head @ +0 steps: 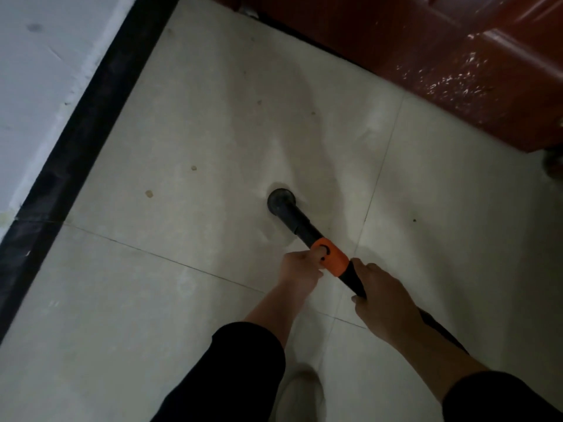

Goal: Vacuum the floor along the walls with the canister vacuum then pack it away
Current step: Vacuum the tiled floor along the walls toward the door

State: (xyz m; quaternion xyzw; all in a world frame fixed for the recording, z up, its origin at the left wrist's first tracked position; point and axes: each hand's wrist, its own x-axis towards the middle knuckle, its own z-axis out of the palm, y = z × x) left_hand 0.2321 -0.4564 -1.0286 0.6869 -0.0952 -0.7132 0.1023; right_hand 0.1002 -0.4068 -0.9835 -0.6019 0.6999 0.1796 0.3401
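Observation:
The black vacuum wand (300, 226) slants down to the pale tiled floor, its round nozzle (281, 201) resting on a tile near the middle of the view. An orange collar (333, 260) with a black switch sits on the wand. My left hand (300, 264) grips the wand at the collar, a finger on the switch. My right hand (380, 295) holds the black tube just behind the collar. The hose runs off behind my right arm, and the canister is out of sight.
A black skirting board (70, 153) runs along the white wall (36, 71) on the left. A dark red wooden door (457, 65) closes the top right corner. Small brown specks (148, 194) lie on the floor tiles (198, 132). My foot (301, 394) shows at the bottom.

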